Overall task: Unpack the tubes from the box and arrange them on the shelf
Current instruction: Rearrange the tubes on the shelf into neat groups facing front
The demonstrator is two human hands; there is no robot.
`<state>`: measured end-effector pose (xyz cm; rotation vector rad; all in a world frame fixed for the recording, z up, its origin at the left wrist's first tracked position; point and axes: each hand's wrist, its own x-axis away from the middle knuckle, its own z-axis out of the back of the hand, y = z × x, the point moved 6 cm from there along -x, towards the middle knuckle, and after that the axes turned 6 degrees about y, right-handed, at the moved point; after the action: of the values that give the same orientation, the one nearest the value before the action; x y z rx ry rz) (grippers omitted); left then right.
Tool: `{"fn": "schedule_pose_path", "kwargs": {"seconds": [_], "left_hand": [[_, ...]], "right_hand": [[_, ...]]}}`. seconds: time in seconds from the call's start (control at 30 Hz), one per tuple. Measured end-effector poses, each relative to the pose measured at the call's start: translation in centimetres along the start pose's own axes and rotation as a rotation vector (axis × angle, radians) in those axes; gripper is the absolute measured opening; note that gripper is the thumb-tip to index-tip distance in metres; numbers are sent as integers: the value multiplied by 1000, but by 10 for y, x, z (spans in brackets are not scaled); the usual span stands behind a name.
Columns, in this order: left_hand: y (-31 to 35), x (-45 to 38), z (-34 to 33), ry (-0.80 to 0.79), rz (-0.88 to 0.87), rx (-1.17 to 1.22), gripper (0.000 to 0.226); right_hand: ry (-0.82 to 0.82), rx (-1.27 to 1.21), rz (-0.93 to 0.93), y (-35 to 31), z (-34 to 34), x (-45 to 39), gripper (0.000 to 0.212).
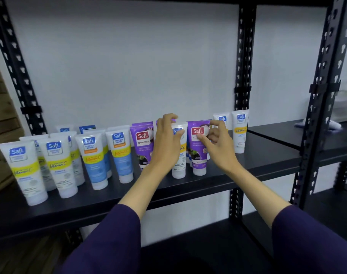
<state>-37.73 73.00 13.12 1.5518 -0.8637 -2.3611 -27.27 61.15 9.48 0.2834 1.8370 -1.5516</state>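
Several Safi tubes stand cap-down on the black shelf [188, 186]. White tubes with yellow bands [58, 165] fill the left, white and blue tubes [121, 155] come after them, and a purple tube [143, 147] stands near the middle. My left hand [165, 143] grips the top of a white tube [179, 165], thumb on its front. Beside it, my right hand [216, 141] pinches the upper part of another purple tube [198, 155]. Both of these tubes stand on the shelf. Two more white tubes [240, 133] stand at the right by the rear post.
Black slotted posts [244, 56] frame the rack. A neighbouring shelf [287, 133] to the right holds a blurred white object [335, 126]. Stacked brown cardboard [0, 119] lies at the left edge. A lower shelf [208, 244] is beneath my arms.
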Motion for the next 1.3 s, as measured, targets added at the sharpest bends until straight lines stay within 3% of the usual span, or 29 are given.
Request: {"fn": "schedule_pose_path", "kwargs": {"seconds": [0.1, 0.23, 0.53, 0.67, 0.8, 0.97, 1.1, 1.3], "left_hand": [[-11, 20, -6, 42, 104, 190, 50], [-33, 47, -19, -5, 239, 297, 58], [-52, 64, -28, -355, 365, 230, 50], [-57, 65, -22, -430, 364, 125, 54], [-62, 75, -12, -416, 286, -63, 51], [-56, 95, 9, -262, 33, -558, 32], [-51, 103, 16, -159, 2, -596, 31], [-53, 104, 16, -152, 11, -550, 26]], "right_hand": [[25, -10, -31, 9, 1, 10, 35], [27, 11, -48, 22, 3, 21, 35], [21, 80, -35, 36, 4, 36, 40], [30, 78, -42, 37, 4, 38, 42], [143, 135, -9, 37, 8, 47, 44], [265, 214, 142, 20, 3, 64, 30], [181, 220, 138, 9, -18, 70, 27], [101, 309, 21, 13, -53, 65, 52]]}}
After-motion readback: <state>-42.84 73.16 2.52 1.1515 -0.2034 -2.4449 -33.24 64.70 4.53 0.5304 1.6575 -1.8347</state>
